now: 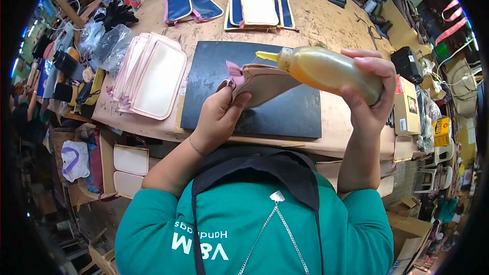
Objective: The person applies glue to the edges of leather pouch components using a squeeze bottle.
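Note:
My left hand (224, 110) grips a light pink leather piece (270, 84) by its left end, thumb on the near face, and holds it tilted above a black board (209, 79). A purple strip (235, 73) sticks up at that end. In my right hand (372, 81) is a squeeze bottle (331, 69) of amber liquid, lying nearly level. Its yellow nozzle (267, 56) points left, just over the top edge of the piece; whether it touches is hard to tell. My right fingers wrap round the bottle's base.
A fanned stack of cream panels (160, 81) lies left of the board. Navy and cream panels (260, 7) lie beyond it. Plastic bags (112, 46) and a black glove (116, 15) are at the left, a cardboard box (406, 107) and a black case (406, 64) at the right.

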A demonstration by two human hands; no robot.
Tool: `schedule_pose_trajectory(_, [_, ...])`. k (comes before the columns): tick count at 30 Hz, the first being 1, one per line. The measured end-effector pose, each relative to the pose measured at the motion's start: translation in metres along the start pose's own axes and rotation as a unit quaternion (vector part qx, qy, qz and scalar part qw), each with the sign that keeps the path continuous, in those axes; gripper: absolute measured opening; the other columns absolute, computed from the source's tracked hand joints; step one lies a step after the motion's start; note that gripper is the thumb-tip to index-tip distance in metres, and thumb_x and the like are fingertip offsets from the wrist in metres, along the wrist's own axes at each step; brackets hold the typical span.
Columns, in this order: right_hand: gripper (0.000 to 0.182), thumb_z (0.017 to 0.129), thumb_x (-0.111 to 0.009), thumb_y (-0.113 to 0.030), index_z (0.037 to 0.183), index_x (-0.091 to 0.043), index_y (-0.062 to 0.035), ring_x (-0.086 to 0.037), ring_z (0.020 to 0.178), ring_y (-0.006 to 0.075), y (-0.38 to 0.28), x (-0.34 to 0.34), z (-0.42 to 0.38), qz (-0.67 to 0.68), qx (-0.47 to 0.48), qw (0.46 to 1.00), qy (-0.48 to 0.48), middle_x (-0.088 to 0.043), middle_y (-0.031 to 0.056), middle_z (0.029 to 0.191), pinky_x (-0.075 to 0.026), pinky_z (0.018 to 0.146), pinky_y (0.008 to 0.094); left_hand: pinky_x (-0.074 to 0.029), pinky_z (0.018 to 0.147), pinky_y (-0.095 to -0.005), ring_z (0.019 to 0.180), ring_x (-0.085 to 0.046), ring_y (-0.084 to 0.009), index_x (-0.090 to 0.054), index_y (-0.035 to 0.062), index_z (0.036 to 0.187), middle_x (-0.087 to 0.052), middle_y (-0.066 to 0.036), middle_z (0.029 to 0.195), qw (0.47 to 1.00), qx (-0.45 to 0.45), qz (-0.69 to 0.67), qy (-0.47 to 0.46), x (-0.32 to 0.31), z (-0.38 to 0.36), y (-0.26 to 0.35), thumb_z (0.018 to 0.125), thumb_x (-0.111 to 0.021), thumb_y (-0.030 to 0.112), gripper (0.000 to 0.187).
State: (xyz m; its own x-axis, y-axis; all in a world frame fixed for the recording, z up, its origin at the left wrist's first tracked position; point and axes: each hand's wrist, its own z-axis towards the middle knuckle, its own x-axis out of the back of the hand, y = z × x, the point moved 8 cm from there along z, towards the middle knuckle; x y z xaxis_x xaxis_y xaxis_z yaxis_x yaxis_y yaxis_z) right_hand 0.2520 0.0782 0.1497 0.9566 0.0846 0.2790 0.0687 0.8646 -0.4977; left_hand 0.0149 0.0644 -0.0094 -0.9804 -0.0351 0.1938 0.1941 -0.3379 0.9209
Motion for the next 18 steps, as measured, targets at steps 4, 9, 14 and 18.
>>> schedule_pose_trajectory(4, [0.043, 0.077, -0.083, -0.009, 0.111, -0.059, -0.0027, -0.062, 0.103, 0.0241, 0.002, -0.003, 0.000, -0.003, 0.018, 1.000, -0.018, -0.062, 0.0181, 0.111, -0.051, 0.086, 0.0329, -0.049, 0.083, -0.0259, 0.093, -0.059, -0.0089, -0.061, -0.0014, 0.119, -0.066, -0.004, 0.107, 0.951, 0.145, -0.271, -0.027, -0.018, -0.001, -0.001, 0.104, -0.054, 0.026, 0.032])
schedule_pose_trajectory(9, [0.042, 0.075, -0.083, -0.006, 0.110, -0.060, -0.0033, -0.062, 0.101, 0.0235, 0.011, -0.011, -0.006, -0.024, 0.009, 0.999, -0.027, -0.063, 0.0179, 0.111, -0.051, 0.085, 0.0318, -0.048, 0.093, -0.0266, 0.105, -0.059, -0.0100, -0.056, -0.0031, 0.128, -0.065, -0.004, 0.116, 0.923, 0.189, -0.328, -0.072, -0.026, -0.003, 0.002, 0.104, -0.052, 0.025, 0.037])
schedule_pose_trajectory(14, [0.038, 0.076, -0.083, -0.006, 0.107, -0.061, -0.0036, -0.063, 0.100, 0.0255, 0.016, -0.014, -0.008, -0.076, 0.016, 0.996, -0.032, -0.064, 0.0186, 0.109, -0.052, 0.085, 0.0330, -0.047, 0.095, -0.0272, 0.108, -0.058, -0.0106, -0.054, -0.0034, 0.130, -0.064, -0.006, 0.118, 0.926, 0.181, -0.321, -0.086, -0.029, -0.003, 0.001, 0.105, -0.052, 0.024, 0.038])
schedule_pose_trajectory(18, [0.038, 0.077, -0.082, -0.007, 0.109, -0.062, -0.0040, -0.064, 0.100, 0.0264, 0.019, -0.014, -0.008, -0.089, 0.040, 0.995, -0.011, -0.064, 0.0191, 0.111, -0.053, 0.084, 0.0344, -0.046, 0.097, -0.0277, 0.110, -0.058, -0.0113, -0.053, -0.0031, 0.133, -0.063, -0.007, 0.123, 0.914, 0.200, -0.342, -0.086, -0.030, -0.004, -0.001, 0.104, -0.052, 0.024, 0.039])
